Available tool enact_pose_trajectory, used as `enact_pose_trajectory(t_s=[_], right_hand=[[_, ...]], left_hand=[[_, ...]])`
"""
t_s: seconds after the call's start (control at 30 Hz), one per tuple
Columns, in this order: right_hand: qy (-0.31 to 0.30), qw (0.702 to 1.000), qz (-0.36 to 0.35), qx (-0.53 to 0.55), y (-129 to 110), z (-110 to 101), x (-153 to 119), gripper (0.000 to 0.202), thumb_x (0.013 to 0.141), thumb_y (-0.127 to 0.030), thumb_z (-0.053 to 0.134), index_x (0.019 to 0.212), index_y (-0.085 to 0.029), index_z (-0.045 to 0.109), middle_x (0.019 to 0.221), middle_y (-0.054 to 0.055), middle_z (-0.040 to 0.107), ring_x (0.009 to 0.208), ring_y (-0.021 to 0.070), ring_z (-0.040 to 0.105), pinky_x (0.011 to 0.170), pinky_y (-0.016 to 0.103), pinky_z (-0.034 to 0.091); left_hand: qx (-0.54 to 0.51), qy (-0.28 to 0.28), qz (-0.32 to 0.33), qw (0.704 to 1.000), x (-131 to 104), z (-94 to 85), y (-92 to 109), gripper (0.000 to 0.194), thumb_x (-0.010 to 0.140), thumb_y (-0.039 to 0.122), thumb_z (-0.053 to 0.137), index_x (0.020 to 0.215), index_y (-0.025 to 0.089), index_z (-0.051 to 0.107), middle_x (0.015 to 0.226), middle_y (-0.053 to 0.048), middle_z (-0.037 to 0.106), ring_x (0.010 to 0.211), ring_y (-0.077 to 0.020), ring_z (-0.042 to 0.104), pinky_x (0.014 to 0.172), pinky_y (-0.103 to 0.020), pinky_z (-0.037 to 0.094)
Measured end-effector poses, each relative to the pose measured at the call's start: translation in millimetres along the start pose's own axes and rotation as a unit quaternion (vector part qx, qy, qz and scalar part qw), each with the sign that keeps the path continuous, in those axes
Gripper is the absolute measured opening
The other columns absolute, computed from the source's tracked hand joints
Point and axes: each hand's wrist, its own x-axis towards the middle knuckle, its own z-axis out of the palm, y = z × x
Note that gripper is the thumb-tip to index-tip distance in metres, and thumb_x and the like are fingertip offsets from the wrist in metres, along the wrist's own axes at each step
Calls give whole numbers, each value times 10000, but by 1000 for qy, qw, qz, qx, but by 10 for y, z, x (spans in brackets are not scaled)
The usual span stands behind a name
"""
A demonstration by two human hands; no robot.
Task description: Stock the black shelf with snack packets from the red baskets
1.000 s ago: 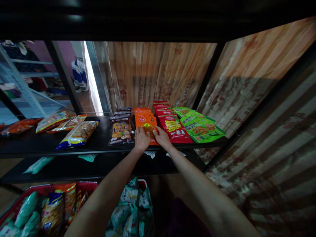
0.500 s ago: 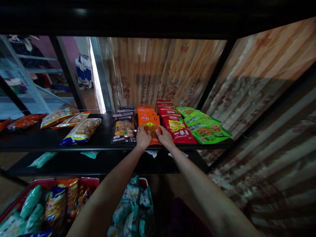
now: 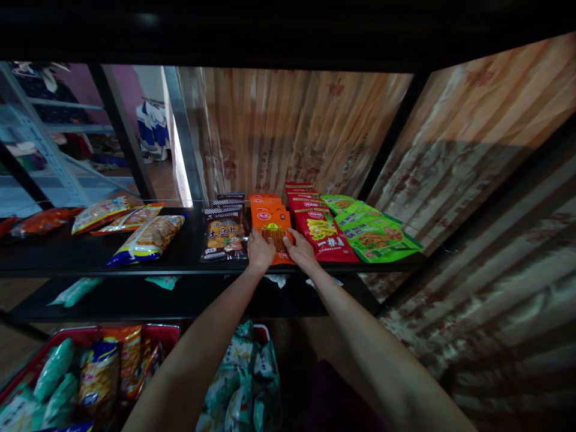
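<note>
On the black shelf, an orange snack packet (image 3: 278, 235) lies at the front of a row of matching orange packets. My left hand (image 3: 260, 249) grips its left edge, thumb on the front face. On the opposite edge, my right hand (image 3: 301, 249) holds it the same way. Dark brown potato-chip packets (image 3: 224, 234) lie overlapped just left of my left hand. Red snack packets (image 3: 324, 234) are layered beside my right hand, and green packets (image 3: 373, 233) fan out farther right. Both palms and the packet's lower sides are partly hidden.
More snack bags, such as a blue-and-yellow one (image 3: 150, 240), lie on the shelf's left part. Below are a lower shelf (image 3: 193, 300), a red basket (image 3: 166, 333) and a white-rimmed basket (image 3: 262, 328) holding bags. Black posts and a curtain (image 3: 288, 132) stand behind.
Both hands stay on the orange packet with barely any movement. The brown packet at the front beside my left hand has shifted slightly left.
</note>
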Motion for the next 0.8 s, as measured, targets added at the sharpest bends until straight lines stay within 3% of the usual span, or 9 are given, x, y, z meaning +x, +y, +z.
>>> enact_pose_trajectory(t_s=[0.33, 0.57, 0.8], right_hand=[[-8, 1000, 9, 15, -18, -29, -9, 468, 913, -388, 431, 1339, -200, 480, 1342, 84, 548, 1200, 209, 534, 1043, 356, 386], [-12, 1000, 16, 15, -20, -31, -9, 461, 907, -394, 443, 1334, -228, 485, 1320, 70, 564, 1179, 208, 550, 1028, 353, 401], [-5, 1000, 14, 10, -37, -40, -24, 445, 904, -372, 454, 1325, -235, 490, 1313, 68, 570, 1185, 213, 545, 1029, 366, 401]], left_hand=[[4, 15, -29, 999, 125, -36, 102, 481, 852, 257, 466, 1319, 153, 412, 1353, -168, 529, 1236, -266, 518, 1003, -365, 407], [14, 13, -72, 997, 210, -9, 112, 563, 857, 284, 440, 1380, 107, 328, 1386, -205, 489, 1193, -305, 549, 958, -391, 425], [10, 9, -64, 998, 192, 4, 115, 501, 853, 267, 448, 1329, 126, 380, 1343, -189, 533, 1198, -291, 547, 977, -382, 415]])
